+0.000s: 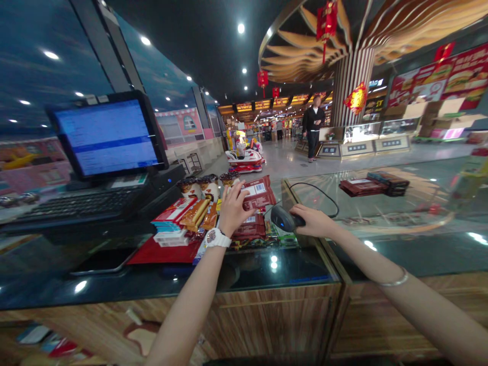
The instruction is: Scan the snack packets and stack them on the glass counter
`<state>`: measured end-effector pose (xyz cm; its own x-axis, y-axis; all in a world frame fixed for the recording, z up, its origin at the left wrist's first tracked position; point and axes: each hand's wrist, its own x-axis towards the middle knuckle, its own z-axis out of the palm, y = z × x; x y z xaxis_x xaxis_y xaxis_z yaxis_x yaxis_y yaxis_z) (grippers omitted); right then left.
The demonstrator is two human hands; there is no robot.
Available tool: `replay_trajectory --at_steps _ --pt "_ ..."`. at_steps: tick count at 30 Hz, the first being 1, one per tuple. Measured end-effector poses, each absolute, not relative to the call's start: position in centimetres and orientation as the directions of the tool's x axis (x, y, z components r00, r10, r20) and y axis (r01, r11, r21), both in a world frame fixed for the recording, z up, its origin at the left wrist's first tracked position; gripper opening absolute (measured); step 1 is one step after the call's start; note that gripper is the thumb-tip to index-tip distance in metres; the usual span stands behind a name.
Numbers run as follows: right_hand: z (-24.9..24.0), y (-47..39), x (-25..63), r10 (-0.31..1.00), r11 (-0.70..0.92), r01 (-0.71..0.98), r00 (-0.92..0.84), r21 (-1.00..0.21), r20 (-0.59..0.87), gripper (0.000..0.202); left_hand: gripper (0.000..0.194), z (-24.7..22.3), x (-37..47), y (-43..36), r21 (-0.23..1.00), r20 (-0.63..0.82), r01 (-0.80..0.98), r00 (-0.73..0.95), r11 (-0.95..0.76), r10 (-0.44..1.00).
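My left hand (233, 209), with a white watch on the wrist, grips a dark red snack packet (263, 192) by its left side. A white barcode label faces up on the packet. In my right hand (315, 222) is a black barcode scanner (282, 218) with a small blue light, its head pointing left towards the packet. Beneath the held packet lie more dark red packets (250, 229). Orange snack packets (195, 214) and a stack of red, blue and white boxes (174, 216) are left of my left hand. Several dark-lidded cups (209, 188) stand behind them.
A monitor (109, 137) and black keyboard (76, 206) stand at the left, near a dark flat device (103, 260). More packets (362, 185) lie on the glass counter (404, 213) at right. The scanner's cable (324, 189) loops behind. A person (313, 127) stands farther off.
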<state>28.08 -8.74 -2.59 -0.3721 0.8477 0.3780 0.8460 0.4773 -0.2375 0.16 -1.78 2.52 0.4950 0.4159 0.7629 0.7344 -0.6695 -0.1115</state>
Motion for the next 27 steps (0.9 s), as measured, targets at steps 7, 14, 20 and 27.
replay_trajectory --at_steps 7,14,20,27 --pt "-1.7 -9.5 28.0 0.769 0.554 0.779 -0.342 -0.295 0.540 0.035 0.039 2.4 -0.2 -1.3 -0.100 0.807 0.748 0.446 -0.656 0.386" --pt "-1.6 -9.5 28.1 0.638 0.600 0.747 -0.230 -0.287 0.735 0.030 0.036 2.1 0.2 -1.4 -0.130 0.778 0.745 0.486 -0.654 0.398" --pt "-1.4 -9.9 28.1 0.658 0.512 0.789 -0.108 -0.338 0.746 0.028 0.037 1.5 0.4 -1.2 -0.161 0.746 0.735 0.528 -0.659 0.406" --pt "-1.4 -9.8 28.2 0.703 0.467 0.819 -0.114 -0.334 0.702 0.030 0.036 1.2 0.3 -0.8 -0.156 0.749 0.751 0.513 -0.642 0.418"
